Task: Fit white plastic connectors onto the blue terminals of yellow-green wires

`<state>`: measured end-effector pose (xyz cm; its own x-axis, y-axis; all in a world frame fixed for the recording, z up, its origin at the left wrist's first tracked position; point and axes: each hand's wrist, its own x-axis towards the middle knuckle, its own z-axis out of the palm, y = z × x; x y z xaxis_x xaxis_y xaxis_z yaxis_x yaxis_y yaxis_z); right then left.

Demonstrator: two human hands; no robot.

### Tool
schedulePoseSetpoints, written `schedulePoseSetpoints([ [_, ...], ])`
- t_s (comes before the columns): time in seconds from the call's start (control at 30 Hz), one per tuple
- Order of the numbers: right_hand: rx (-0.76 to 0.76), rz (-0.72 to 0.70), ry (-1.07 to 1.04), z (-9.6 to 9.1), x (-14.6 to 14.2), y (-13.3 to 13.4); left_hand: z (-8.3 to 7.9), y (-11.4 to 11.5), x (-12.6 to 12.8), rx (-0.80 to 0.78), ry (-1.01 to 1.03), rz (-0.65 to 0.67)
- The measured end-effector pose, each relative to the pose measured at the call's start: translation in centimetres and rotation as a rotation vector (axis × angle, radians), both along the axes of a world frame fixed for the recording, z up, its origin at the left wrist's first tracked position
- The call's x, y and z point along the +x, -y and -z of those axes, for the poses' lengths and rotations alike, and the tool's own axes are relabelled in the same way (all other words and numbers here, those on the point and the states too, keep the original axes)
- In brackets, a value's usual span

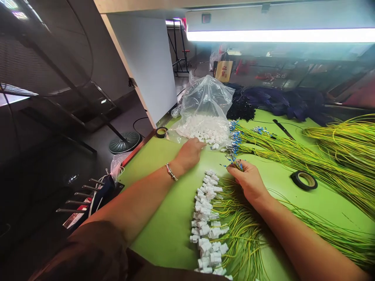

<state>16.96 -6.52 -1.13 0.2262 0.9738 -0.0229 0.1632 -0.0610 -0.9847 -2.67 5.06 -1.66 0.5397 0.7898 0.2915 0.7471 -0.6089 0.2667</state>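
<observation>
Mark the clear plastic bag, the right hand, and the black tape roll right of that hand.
Clear plastic bag (pixel 206 98), head view: see-through upper part.
Right hand (pixel 250 179), head view: middle of the hand.
Black tape roll (pixel 296 181), head view: left side of the ring.

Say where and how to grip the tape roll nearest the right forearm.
Probably best from above: pinch the tape roll by its near wall, finger in the hole; it lies flat, hole upward, with yellow-green wires along its far side.
</observation>
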Motion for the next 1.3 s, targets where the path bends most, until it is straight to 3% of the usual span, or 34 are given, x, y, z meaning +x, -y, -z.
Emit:
schedulePoseSetpoints([
  [0.1,-0.001,0.008,0.029,-0.1,0.0,0.0,-0.3,0.0,0.0,-0.049,0.112,-0.020],
  [0.17,0.007,0.021,0.029,-0.1,-0.1,0.0,-0.8,0.3,0.3,-0.185,0.274,-0.035],
  [0.33,0.045,0.021,0.068,-0.3,-0.3,0.1,-2.6,2.4,1.8,-1.029,0.828,-0.019],
  [0.43,0.073,0.035,0.113,-0.5,-0.4,0.2,-2.9,3.4,2.3,-1.304,1.076,0.011],
  [0.8,0.119,0.093,0.245,-1.2,-0.7,0.5,-2.2,3.5,2.1,-1.369,1.168,0.152],
  [1.13,0.126,0.082,0.287,-1.2,-0.7,0.5,-2.3,3.8,2.2,-1.377,1.188,0.129],
  [1.3,0.127,0.009,0.332,-0.8,-0.8,0.5,-2.1,3.8,2.5,-1.385,1.213,0.113],
])
